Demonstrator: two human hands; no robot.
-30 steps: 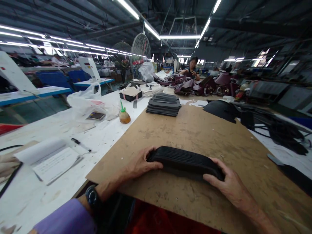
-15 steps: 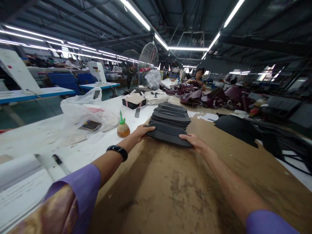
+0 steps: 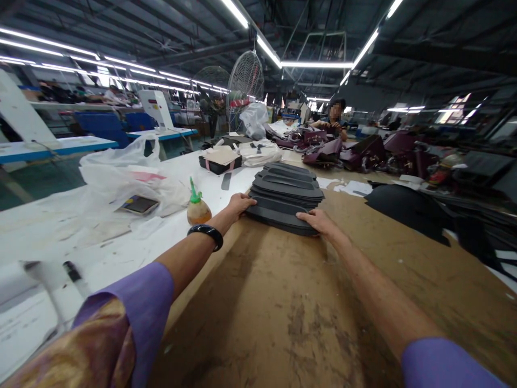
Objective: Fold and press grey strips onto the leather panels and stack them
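Note:
A stack of flat black panels (image 3: 286, 182) with rounded ends lies on the brown board ahead of me, its layers fanned toward the back. My left hand (image 3: 241, 205) is closed on the left end of the nearest black panel (image 3: 277, 211), thumb on top. Its right end is pinched by my right hand (image 3: 317, 220), also with the thumb on top. Fingers under the edge are hidden, and I cannot tell how many layers they grip. Left of my left hand stands a small glue bottle (image 3: 198, 207) with a green nozzle and amber liquid inside.
The brown board (image 3: 258, 302) covers the table before me. Plastic bags (image 3: 121, 178), a marker (image 3: 75, 275) and papers (image 3: 24, 318) lie to the left. Black sheets (image 3: 407, 207) are at right. Beyond are maroon bags (image 3: 363, 153) and a person (image 3: 334, 121) working.
The held panel has come down and back against the near end of the stack, both hands still on it. The view has turned slightly.

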